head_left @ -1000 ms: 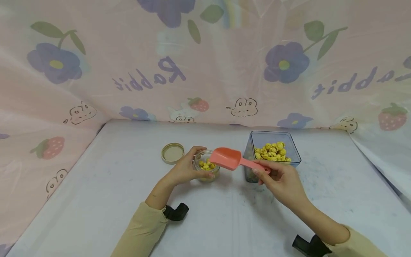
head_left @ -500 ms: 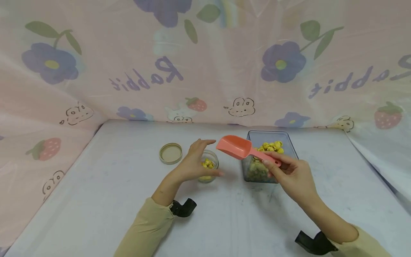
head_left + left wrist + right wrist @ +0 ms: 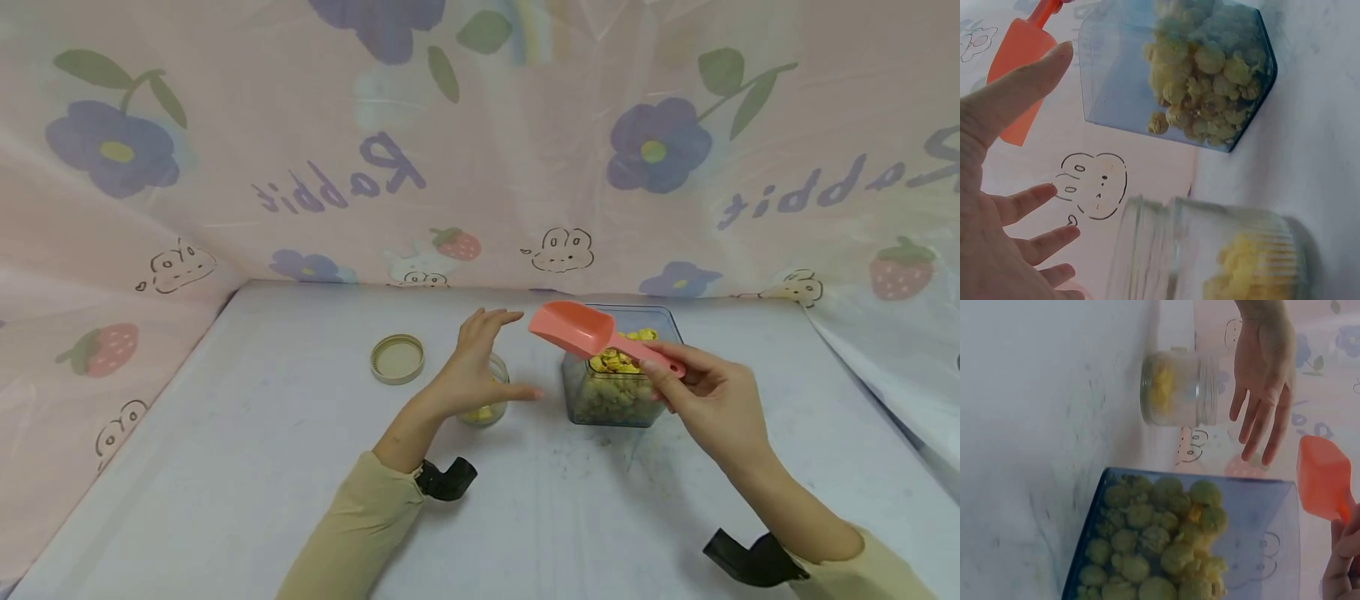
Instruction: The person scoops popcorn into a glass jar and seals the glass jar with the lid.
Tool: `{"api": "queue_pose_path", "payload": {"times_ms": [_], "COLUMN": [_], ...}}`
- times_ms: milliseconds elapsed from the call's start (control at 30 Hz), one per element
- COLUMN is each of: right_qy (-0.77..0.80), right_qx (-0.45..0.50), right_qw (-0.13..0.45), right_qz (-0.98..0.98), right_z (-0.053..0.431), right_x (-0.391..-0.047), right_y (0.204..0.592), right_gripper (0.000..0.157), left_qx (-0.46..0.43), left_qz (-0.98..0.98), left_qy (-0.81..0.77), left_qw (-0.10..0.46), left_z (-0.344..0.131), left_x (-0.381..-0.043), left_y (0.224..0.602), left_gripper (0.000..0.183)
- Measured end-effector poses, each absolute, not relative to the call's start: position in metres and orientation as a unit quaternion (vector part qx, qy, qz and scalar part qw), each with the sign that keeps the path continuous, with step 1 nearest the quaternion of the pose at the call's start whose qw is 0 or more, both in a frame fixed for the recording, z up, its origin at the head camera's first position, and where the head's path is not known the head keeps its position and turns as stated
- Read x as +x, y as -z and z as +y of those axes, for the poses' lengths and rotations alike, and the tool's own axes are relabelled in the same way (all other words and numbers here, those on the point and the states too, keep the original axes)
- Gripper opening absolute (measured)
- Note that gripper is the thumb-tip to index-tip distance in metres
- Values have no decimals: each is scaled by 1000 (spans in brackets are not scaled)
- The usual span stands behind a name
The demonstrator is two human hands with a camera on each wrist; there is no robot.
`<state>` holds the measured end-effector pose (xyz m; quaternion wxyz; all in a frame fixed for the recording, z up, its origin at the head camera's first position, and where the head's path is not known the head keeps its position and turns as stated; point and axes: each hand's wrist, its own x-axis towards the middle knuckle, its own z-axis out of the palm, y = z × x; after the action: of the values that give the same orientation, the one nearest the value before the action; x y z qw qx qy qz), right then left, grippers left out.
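Observation:
In the head view my right hand point(image 3: 720, 407) pinches the handle of a coral plastic scoop point(image 3: 572, 327). Its bowl hangs above the near left part of a clear bluish container point(image 3: 573, 396) of yellow popcorn point(image 3: 611, 362). The bowl looks bare inside. My left hand point(image 3: 467, 375) is spread above a small glass jar point(image 3: 480, 415) and holds nothing; it hides part of the jar. From the left wrist, thumb and fingers appear apart, clear of the jar point(image 3: 1272, 219). The right wrist view shows a little popcorn low in the upright jar point(image 3: 1179, 394).
A round gold-rimmed lid point(image 3: 398, 360) lies on the white table point(image 3: 225, 450), left of the jar. A pink printed sheet point(image 3: 495, 167) rises behind the table and along its sides. Black camera mounts point(image 3: 447, 480) sit at both wrists.
My left hand has let go of the jar, lifting and shifting right with fingers spread. My right hand has carried the scoop from over the jar to the right, over the popcorn container.

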<state>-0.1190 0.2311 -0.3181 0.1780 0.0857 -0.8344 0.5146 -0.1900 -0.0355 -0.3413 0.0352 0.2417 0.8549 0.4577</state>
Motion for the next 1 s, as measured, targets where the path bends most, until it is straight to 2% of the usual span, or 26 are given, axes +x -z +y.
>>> {"api": "queue_pose_path", "payload": {"times_ms": [533,1000], "right_qy": [-498,-482], "right_qx": [73,44], "right_qw": [212,206], "right_qz": [-838,-851], "right_z": [252,276], "right_x": [-124,-128], "right_y": [313,320], "right_gripper": [24,23], "left_qx": [237,268], "left_qz": [839,820], "left_qy": [-488,-505], "left_qw": [36,28], "left_z": [-9,9], "left_x": [-192,-195], "left_y": [340,343], "left_gripper": [95,96]}}
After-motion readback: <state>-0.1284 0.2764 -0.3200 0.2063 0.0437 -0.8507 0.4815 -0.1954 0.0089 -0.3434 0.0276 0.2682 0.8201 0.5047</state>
